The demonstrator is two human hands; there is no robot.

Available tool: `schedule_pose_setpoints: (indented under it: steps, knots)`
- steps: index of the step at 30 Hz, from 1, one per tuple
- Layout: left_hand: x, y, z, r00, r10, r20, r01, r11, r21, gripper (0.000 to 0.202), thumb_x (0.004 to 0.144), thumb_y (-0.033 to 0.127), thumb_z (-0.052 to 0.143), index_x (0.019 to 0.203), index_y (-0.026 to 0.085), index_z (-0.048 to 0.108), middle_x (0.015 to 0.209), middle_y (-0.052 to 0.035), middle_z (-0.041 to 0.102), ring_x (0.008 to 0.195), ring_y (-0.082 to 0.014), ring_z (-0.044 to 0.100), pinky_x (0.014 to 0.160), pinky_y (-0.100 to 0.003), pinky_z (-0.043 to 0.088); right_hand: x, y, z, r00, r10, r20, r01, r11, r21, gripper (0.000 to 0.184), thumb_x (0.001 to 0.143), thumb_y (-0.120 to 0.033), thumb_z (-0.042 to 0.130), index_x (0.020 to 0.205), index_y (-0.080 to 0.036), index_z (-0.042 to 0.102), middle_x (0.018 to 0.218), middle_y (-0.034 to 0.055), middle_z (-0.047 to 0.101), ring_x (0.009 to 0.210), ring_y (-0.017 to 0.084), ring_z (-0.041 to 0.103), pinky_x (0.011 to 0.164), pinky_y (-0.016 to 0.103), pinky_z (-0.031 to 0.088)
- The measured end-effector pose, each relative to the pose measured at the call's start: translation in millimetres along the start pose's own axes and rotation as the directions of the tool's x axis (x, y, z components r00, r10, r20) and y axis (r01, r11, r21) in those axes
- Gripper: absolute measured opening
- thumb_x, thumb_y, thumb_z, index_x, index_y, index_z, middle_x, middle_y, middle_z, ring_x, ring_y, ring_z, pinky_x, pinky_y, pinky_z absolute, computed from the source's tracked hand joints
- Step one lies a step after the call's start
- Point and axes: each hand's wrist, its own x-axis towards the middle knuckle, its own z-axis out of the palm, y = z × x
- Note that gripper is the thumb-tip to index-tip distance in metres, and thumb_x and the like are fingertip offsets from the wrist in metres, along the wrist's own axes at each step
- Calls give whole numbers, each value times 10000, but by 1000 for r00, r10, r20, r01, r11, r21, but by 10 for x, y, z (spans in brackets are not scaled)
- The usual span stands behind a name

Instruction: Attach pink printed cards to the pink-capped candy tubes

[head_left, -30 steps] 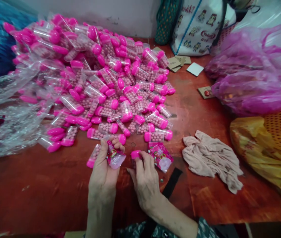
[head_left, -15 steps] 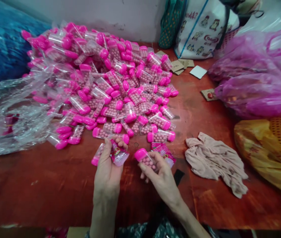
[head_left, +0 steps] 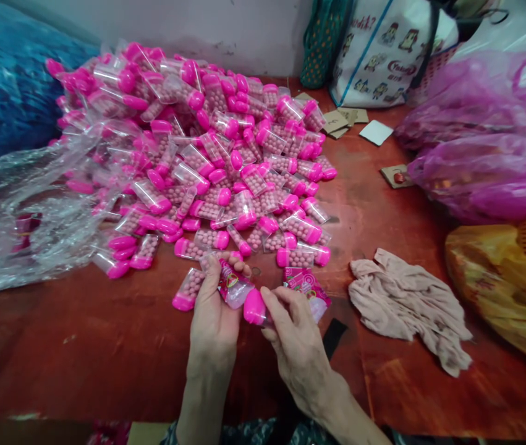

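My left hand (head_left: 219,303) is closed around a small printed pink plastic sleeve (head_left: 235,285), whose clear end points toward my right hand. Between the thumb and fingers of my right hand (head_left: 293,327) is a candy bottle with a bright pink cap (head_left: 254,307); the cap is at the sleeve's clear end, and my fingers cover most of the body. I cannot tell whether the cap is inside the sleeve. A loose candy bottle (head_left: 188,289) lies just left of my left hand. Behind my right hand rests another printed pink sleeve (head_left: 306,289).
A large heap of pink-capped candy bottles (head_left: 207,154) covers the back of the red table (head_left: 105,352). Clear plastic sheeting (head_left: 26,222) and a blue bag (head_left: 7,80) are left. At right are a beige cloth (head_left: 406,303), pink bags (head_left: 485,148) and a yellow bag (head_left: 489,272).
My right hand has turned the bottle and moved it left, its cap now meeting the sleeve. My left hand has shifted slightly right, uncovering more of the loose bottle beside it.
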Motion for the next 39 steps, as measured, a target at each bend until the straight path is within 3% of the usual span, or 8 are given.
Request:
schedule_pose_setpoints:
  steps: [6,20,29,33,39]
  knots:
    - [-16,-38,38,1000,24,10,-25,998,50,249,887,198,412,747,112,599,684,-18,561,595,-83,554,632,-216,510,12,33,-3,1000,12,23,-11,999,-44,424,884,-170,436,1305,-176,390,1093,127,494,968,236,475,800,384,467]
    - [-29,-107,6,995,98,-32,-95,991,90,171,835,225,514,750,117,617,674,-13,590,585,-87,560,630,-226,504,-14,14,172,991,54,-126,-52,999,14,469,882,-157,438,1340,-176,336,1120,143,471,1025,256,461,835,437,439]
    - [-105,-217,20,996,63,-56,-52,983,178,155,796,280,572,776,133,620,727,-27,644,707,-140,639,700,-258,507,-11,-14,248,957,82,-280,-59,994,90,493,834,-88,483,1306,-196,389,1084,131,489,992,248,492,790,430,463]
    - [-94,-238,8,998,68,3,-67,966,250,216,819,303,535,807,117,644,785,-70,680,765,-168,656,752,-287,498,2,7,248,946,82,-313,-49,993,112,491,818,-69,502,1284,-201,420,1071,121,495,990,239,492,808,421,459]
    - [-134,-341,-74,996,-34,88,2,940,342,277,840,332,489,911,110,637,834,-83,688,829,-190,643,814,-318,469,32,107,247,928,141,-344,-126,990,64,497,840,-128,489,1322,-190,382,1106,121,479,1034,232,503,845,401,466]
